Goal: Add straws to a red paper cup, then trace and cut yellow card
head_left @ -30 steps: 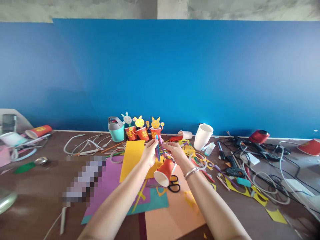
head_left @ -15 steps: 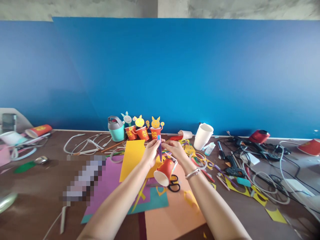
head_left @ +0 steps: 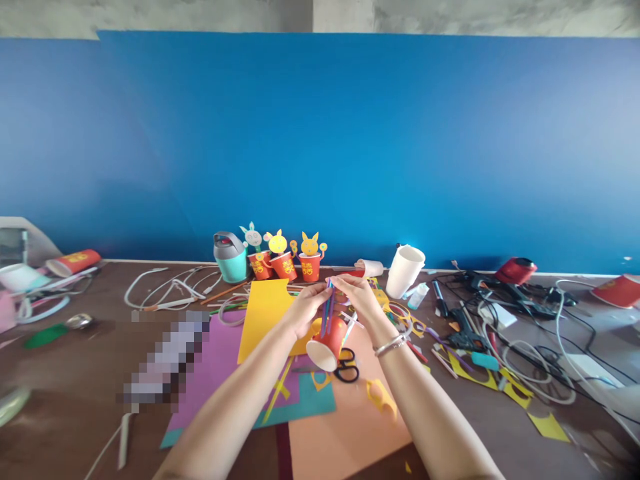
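My left hand (head_left: 306,309) and my right hand (head_left: 358,295) meet in the middle, fingertips pinched together at the top of a few thin purple and blue sticks (head_left: 328,308). The sticks hang downward, and whether they are straws or strips is too small to tell. Just below them a red paper cup (head_left: 334,340) lies on its side, its white mouth towards me. Black-handled scissors (head_left: 347,367) rest right of the cup, with the blades partly hidden. Under my left hand is a yellow paper sheet (head_left: 263,313).
Paper-cup animal figures (head_left: 283,267) stand at the back beside a teal lidded container (head_left: 232,259). A white cup (head_left: 405,272) and a small glue bottle (head_left: 418,296) are right of centre. A glue gun (head_left: 467,330), cables and yellow scraps (head_left: 549,427) lie further right. Peach paper (head_left: 345,433) lies in front.
The sticks have shifted slightly right and fanned apart, so more than one now shows. My right fingers have come over to their top, closer to my left fingers.
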`<state>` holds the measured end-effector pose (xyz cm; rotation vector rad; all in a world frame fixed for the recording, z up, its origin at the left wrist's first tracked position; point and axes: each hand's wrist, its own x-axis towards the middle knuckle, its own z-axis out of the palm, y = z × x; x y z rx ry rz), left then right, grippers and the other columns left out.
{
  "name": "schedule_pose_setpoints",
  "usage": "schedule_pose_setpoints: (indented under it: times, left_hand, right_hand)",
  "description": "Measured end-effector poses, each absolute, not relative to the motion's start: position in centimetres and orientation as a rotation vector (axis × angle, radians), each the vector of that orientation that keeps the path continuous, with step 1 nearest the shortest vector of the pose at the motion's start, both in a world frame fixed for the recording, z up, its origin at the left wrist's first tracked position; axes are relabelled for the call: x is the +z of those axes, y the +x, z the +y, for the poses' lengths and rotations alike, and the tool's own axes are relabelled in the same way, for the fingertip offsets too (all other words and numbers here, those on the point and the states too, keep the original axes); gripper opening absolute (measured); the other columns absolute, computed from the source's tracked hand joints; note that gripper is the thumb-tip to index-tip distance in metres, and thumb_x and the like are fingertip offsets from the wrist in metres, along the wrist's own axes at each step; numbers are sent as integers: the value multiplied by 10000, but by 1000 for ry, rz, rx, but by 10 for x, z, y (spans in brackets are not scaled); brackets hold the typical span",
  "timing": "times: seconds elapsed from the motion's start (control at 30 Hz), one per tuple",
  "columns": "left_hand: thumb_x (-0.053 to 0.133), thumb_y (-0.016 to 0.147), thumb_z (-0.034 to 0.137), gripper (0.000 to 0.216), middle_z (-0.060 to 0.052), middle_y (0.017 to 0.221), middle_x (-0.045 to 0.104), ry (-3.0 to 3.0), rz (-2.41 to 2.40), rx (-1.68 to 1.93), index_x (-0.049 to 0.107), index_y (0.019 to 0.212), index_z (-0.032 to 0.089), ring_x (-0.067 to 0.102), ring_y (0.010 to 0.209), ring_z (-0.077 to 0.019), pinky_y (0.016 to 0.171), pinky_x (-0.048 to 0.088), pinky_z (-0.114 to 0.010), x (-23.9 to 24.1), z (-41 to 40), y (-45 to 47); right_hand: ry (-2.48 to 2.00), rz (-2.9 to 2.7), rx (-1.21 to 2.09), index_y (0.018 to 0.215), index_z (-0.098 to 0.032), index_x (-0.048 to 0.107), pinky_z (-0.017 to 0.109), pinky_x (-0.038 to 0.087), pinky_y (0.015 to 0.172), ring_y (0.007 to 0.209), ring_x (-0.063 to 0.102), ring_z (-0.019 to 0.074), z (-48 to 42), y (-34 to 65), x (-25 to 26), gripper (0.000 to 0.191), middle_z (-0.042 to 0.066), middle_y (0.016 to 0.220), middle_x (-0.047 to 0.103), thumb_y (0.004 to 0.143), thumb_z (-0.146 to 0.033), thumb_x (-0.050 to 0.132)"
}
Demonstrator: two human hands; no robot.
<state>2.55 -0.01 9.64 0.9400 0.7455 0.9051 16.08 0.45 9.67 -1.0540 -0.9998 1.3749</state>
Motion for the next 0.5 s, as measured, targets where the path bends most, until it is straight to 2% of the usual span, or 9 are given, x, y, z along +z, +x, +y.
schedule_pose_setpoints:
  times: [0.23, 0.43, 0.5]
  left_hand:
    - [687, 804, 268, 196, -123, 852, 742, 964, 755, 903, 664, 920, 112, 722, 726, -208, 707, 578, -303, 97, 0, 24]
    - [767, 718, 311, 256, -105, 779, 736, 1012, 778, 946, 687, 876, 127, 718, 713, -222, 672, 572, -310, 96, 1, 24]
    - [784, 693, 306, 264, -93, 739, 728, 1028, 773, 967, 695, 862, 124, 711, 682, -218, 642, 563, -299, 94, 4, 22]
  right_hand:
    - [-1031, -980, 1366, 803, -151, 719, 275, 449, 447, 529, 572, 157, 6, 158, 92, 454, 6, 621, 624, 524, -497, 811]
    - [-1039, -1129, 1295, 808, -165, 722, 264, 456, 461, 576, 580, 158, 5, 160, 92, 411, 19, 685, 630, 619, -529, 739]
    - [-1045, -1195, 1212, 794, -170, 726, 277, 484, 522, 657, 609, 181, 6, 162, 93, 389, 39, 752, 655, 642, -528, 718]
